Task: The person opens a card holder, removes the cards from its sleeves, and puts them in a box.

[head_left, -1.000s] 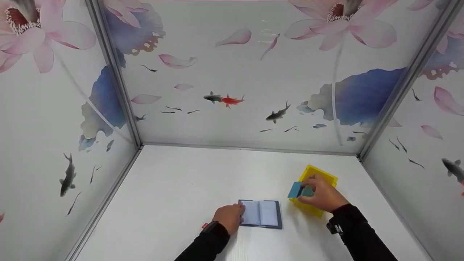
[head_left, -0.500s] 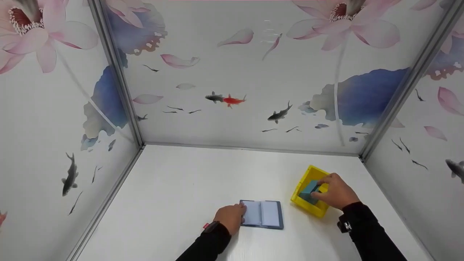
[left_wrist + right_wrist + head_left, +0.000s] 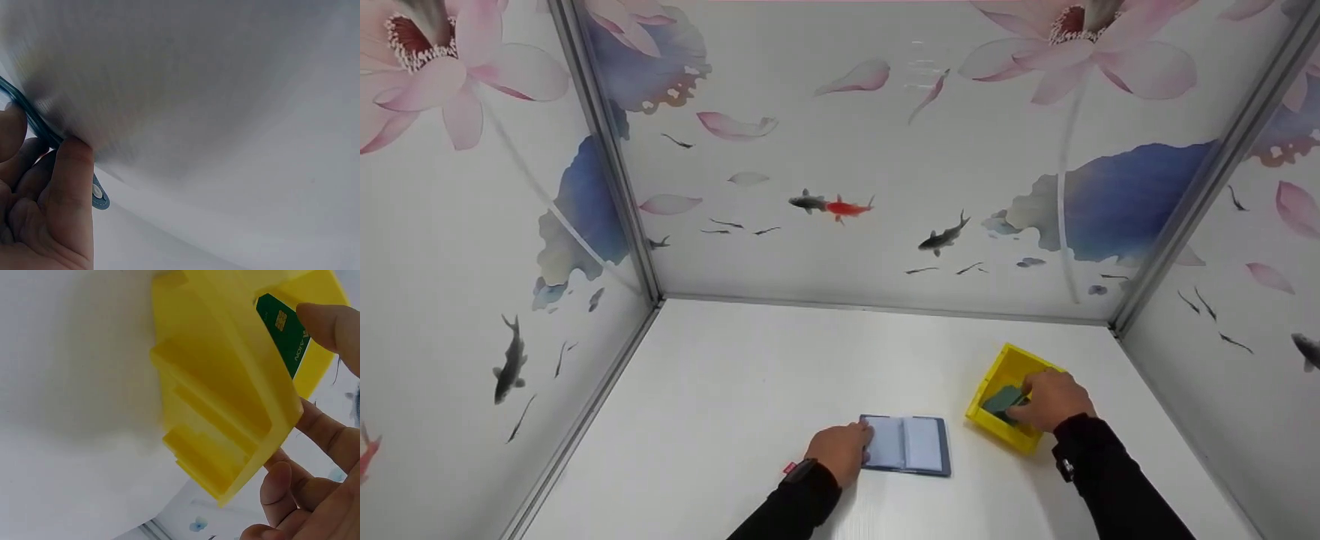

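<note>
On the white table a blue card holder [image 3: 905, 446] lies open, its clear sleeves facing up. My left hand [image 3: 838, 452] grips its left edge; in the left wrist view, fingers [image 3: 70, 191] curl at the teal cover edge, beside a strap with a snap button [image 3: 97, 191]. My right hand [image 3: 1054, 401] reaches into a yellow bin [image 3: 986, 386]. There it pinches a green card [image 3: 1003, 401]. The right wrist view shows the thumb [image 3: 332, 326] against the green card [image 3: 284, 332], which has a chip; the bin wall hides the other side of this grip.
White panels printed with lotus flowers and fish enclose the table at the back [image 3: 840, 150], left and right. Grey metal strips [image 3: 885, 309] run along the panel joints. The yellow bin stands right of the card holder, a short gap apart.
My right hand has carried the cards from above the bin's left rim down into it; a lighter blue card face no longer shows. My left hand stays on the card holder.
</note>
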Motion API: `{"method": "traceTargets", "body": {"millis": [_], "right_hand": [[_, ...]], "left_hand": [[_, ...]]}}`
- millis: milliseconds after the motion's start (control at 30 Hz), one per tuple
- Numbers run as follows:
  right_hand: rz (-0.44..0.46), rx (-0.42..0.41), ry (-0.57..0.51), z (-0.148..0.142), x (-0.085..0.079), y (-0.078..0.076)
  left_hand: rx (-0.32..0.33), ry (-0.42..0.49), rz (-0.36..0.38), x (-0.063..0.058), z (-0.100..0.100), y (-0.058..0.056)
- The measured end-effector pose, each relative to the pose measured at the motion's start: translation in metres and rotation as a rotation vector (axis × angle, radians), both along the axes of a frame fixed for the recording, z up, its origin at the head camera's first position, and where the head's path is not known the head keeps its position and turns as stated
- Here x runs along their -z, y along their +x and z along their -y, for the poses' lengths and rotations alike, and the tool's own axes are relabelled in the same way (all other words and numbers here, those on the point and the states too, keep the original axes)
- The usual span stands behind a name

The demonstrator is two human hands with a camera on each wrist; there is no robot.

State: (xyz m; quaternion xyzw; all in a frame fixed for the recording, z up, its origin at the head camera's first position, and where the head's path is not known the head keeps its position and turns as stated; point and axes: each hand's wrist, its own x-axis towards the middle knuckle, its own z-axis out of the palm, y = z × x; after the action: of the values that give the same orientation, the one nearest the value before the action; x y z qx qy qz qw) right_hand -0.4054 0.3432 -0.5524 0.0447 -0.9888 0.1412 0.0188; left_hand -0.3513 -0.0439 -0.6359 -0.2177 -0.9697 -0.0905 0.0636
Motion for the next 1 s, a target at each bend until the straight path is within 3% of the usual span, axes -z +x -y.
{"method": "traceTargets", "body": {"millis": [200, 433, 767, 1000], "right_hand": [[-0.005, 0.026, 0.037, 0.013, -0.004, 0.002], [-0.019, 0.024, 0.077, 0.016, -0.005, 0.0], [0.036, 0.054, 0.105, 0.011, 0.003, -0.005], [0.05, 0.046, 0.146, 0.016, -0.001, -0.004]], "left_hand": [[-0.016, 0.012, 0.034, -0.002, 0.0, 0.001], [0.018, -0.02, -0.045, -0.004, 0.002, 0.003], [0.022, -0.018, -0.015, -0.005, 0.003, 0.004], [0.027, -0.018, -0.016, -0.008, 0.003, 0.004]]}}
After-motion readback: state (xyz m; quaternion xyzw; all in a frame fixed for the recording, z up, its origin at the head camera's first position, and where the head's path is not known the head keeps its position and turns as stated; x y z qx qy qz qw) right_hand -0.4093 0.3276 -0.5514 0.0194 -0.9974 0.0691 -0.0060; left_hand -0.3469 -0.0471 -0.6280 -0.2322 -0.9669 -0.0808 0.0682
